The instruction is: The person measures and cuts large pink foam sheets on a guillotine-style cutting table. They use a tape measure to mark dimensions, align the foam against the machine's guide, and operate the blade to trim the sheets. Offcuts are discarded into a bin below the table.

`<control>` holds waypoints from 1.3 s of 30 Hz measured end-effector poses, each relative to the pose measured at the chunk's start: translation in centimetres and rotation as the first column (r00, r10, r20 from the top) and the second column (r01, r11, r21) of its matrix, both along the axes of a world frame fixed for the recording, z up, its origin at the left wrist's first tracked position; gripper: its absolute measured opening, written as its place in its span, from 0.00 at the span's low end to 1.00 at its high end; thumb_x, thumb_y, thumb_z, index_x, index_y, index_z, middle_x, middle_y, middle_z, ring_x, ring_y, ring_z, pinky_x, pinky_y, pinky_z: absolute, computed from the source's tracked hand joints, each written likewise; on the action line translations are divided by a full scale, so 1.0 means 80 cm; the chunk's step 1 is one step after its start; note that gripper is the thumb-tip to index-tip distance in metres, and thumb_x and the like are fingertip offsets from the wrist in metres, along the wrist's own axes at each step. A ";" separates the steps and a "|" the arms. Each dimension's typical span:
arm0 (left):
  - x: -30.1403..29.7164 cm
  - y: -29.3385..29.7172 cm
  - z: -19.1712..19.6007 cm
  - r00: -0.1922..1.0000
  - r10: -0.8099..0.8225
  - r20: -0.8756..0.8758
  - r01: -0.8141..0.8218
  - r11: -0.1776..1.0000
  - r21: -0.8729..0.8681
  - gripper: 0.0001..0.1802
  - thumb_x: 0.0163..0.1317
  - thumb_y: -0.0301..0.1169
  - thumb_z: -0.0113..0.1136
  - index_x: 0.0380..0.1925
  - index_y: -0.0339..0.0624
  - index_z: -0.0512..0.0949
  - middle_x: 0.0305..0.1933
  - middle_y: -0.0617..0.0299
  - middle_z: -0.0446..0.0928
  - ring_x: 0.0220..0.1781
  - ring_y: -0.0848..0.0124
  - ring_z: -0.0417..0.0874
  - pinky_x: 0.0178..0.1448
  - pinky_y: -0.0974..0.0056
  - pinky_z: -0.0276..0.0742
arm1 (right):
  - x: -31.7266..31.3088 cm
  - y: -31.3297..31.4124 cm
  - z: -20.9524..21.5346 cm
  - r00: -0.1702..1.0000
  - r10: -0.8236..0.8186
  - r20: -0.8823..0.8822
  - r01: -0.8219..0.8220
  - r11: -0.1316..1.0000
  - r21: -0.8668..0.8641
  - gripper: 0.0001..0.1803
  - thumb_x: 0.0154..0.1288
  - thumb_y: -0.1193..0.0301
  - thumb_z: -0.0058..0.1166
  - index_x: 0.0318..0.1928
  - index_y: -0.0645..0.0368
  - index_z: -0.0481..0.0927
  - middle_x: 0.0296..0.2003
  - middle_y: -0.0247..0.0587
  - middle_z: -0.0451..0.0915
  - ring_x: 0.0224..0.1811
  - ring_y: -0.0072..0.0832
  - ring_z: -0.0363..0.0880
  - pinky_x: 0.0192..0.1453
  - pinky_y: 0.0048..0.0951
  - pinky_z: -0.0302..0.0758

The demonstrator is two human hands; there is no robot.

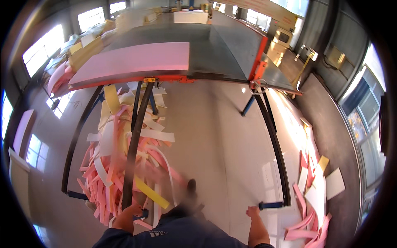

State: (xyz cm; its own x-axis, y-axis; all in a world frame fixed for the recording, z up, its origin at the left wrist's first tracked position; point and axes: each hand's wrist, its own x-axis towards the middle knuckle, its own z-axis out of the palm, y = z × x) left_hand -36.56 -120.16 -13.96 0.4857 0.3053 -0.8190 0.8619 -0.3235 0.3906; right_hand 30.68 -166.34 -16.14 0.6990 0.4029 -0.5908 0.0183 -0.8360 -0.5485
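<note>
The person stood at the near end of a large cutting table, and everything else lay around that table. Its flat grey surface carried a pale pink foam sheet on its left half. The left hand was at the foot of the black frame bar under the table's left side, seemingly closed around the bar's lower end, though blur kept the grip from being certain. The right hand was clenched at the blue foot of the other black leg, under the table's right side. Beneath the table's left side, around the left bar, lay a heap of foam strips (pink, white and yellow, tangled together). More foam offcuts lay on the floor to the right of the table's right leg. The person's shoe showed between the two legs, blurred.
</note>
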 end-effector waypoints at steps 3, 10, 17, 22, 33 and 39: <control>0.075 0.045 -0.012 0.994 -0.101 -0.043 0.102 0.995 0.020 0.09 0.47 0.32 0.65 0.31 0.46 0.85 0.28 0.57 0.82 0.32 0.63 0.84 0.32 0.55 0.77 | 0.085 0.151 0.040 0.859 -0.444 -0.254 0.486 0.864 0.134 0.11 0.67 0.67 0.50 0.36 0.61 0.81 0.28 0.44 0.84 0.24 0.31 0.84 0.23 0.29 0.79; 0.319 0.244 -0.063 0.811 -0.585 0.017 0.530 0.747 0.402 0.11 0.50 0.37 0.64 0.34 0.51 0.86 0.34 0.57 0.83 0.44 0.58 0.84 0.42 0.56 0.79 | 0.219 0.415 0.034 0.967 0.238 0.088 -0.242 0.969 0.038 0.10 0.65 0.68 0.57 0.39 0.63 0.83 0.27 0.44 0.84 0.25 0.29 0.84 0.24 0.27 0.80; 0.530 0.504 0.054 0.810 0.154 0.567 -0.467 0.753 0.464 0.24 0.42 0.27 0.69 0.44 0.44 0.77 0.33 0.54 0.79 0.38 0.56 0.82 0.42 0.56 0.77 | 0.304 0.686 0.078 0.985 0.160 -0.064 -0.164 0.985 -0.063 0.11 0.61 0.66 0.62 0.31 0.62 0.84 0.24 0.39 0.84 0.23 0.25 0.83 0.28 0.27 0.81; 0.664 0.700 0.203 0.555 0.332 0.763 -0.777 0.533 0.334 0.28 0.42 0.24 0.67 0.47 0.45 0.72 0.34 0.54 0.76 0.40 0.53 0.80 0.45 0.55 0.75 | 0.396 0.907 0.064 0.896 0.312 0.315 -0.241 0.939 -0.243 0.15 0.63 0.62 0.55 0.37 0.61 0.85 0.32 0.44 0.87 0.34 0.38 0.87 0.42 0.38 0.82; 0.846 1.144 0.308 0.605 0.142 0.784 -0.782 0.290 0.551 0.27 0.48 0.29 0.66 0.51 0.42 0.73 0.44 0.49 0.78 0.47 0.50 0.80 0.52 0.52 0.75 | 0.495 1.433 0.173 0.708 0.246 0.661 -0.351 0.936 0.027 0.30 0.65 0.60 0.56 0.65 0.54 0.69 0.61 0.39 0.75 0.65 0.36 0.71 0.67 0.37 0.69; 0.974 1.356 0.246 0.744 -0.021 0.668 -0.599 0.423 0.680 0.34 0.47 0.25 0.63 0.59 0.41 0.71 0.60 0.46 0.73 0.55 0.48 0.77 0.60 0.50 0.73 | 0.553 1.614 0.137 0.645 0.246 0.723 -0.308 0.950 -0.049 0.33 0.72 0.54 0.48 0.71 0.55 0.62 0.74 0.38 0.59 0.78 0.36 0.52 0.79 0.45 0.49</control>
